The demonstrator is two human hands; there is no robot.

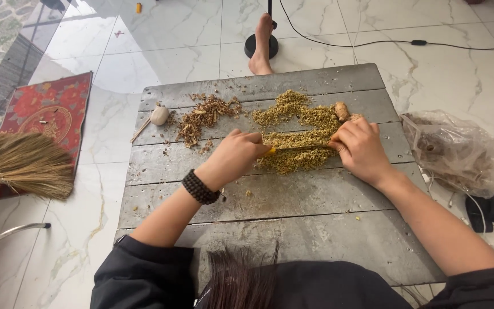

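We see a person's two bare hands over a grey plank desk (293, 194) set on a white marble floor (161, 40). The left hand (232, 157), with a dark bead bracelet (200, 187) at the wrist, has its fingers closed around the yellowish handle of a knife (293, 148). The right hand (361, 150) has its fingers curled down over the far end of the blade; whether they grip it or only press on it we cannot tell. The knife lies level between the two hands, across a heap of finely chopped yellow-green material (298, 134) that spreads just beyond and just under the fingers. A tan uncut root piece (342, 111) sits just past the right fingers, touching the heap's edge. Beyond the left fingers lies a smaller brown pile of coarser scraps (204, 117), and further out on that side a pale bulb (159, 115) with a thin stick (140, 131) beside it. Off the desk, well apart from the right hand, a crumpled clear plastic bag (458, 151) rests on the floor. Well out past the left hand are a straw broom (21, 163) and a red patterned mat (50, 111). A bare foot (262, 46) stands beyond the desk's far edge, beside a black round stand base (261, 46).
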